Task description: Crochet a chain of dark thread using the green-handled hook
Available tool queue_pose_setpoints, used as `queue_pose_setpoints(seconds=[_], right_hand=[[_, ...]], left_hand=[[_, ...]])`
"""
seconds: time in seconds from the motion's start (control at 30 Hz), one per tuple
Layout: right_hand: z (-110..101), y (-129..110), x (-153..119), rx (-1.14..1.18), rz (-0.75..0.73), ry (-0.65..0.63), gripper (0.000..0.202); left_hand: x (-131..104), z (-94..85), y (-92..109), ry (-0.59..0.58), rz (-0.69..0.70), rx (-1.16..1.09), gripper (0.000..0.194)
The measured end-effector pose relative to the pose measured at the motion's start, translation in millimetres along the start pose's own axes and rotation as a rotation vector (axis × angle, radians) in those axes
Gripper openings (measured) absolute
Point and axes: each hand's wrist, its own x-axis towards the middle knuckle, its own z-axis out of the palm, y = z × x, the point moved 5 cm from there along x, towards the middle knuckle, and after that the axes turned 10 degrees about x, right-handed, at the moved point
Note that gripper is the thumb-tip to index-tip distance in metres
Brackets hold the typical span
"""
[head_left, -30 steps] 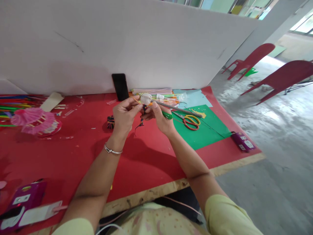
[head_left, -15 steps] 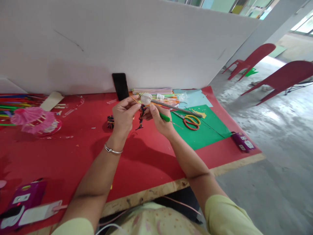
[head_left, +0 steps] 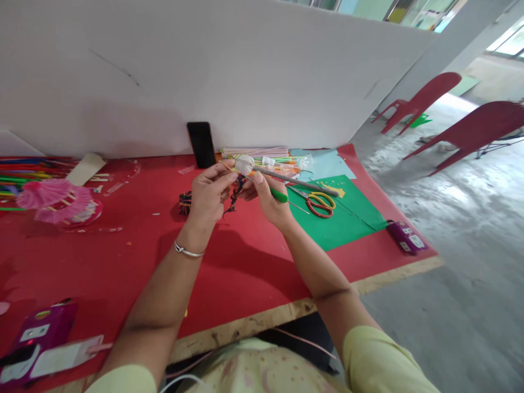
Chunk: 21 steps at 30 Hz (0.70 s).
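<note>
While the left hand's grip (head_left: 208,195) pinches a thin orange strand (head_left: 226,166), the right hand's grip (head_left: 272,206) clasps a green-handled metal tool (head_left: 279,195); between them, the dark braided cord (head_left: 236,192) slants downward, lower end nearer the left.

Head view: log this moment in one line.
left hand: pinching orange strand | right hand: holding green-handled tool | scissors: on green sheet

Looks like a craft workroom: red-covered table (head_left: 245,273) w/ scissors (head_left: 321,204), coloured sticks (head_left: 24,177) & green sheet (head_left: 338,218). White board (head_left: 184,71) behind, plastic chairs (head_left: 429,101) on bare concrete floor (head_left: 462,305), windows (head_left: 510,41) at far R.
</note>
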Motion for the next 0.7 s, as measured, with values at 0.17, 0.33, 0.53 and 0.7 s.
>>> queue_pose_setpoints(seconds=[0.17,0.33,0.53,0.7], right_hand=[[1,1,0,0.01,0.041,0.019,0.07],[5,1,-1,0.044,0.074,0.025,0.073],[-4,13,2,-0.03,0.006,0.14,0.072],[-10,22,8,0.028,0.024,0.143,0.069]], left_hand=[[0,0.9,-5,-0.047,-0.103,-0.029,0.037],[0,3.3,-9,-0.084,-0.171,-0.047,0.039],[-2,5.6,-5,-0.031,-0.148,-0.036,0.035],[-3,5.5,-2,-0.044,-0.089,-0.028,0.037]])
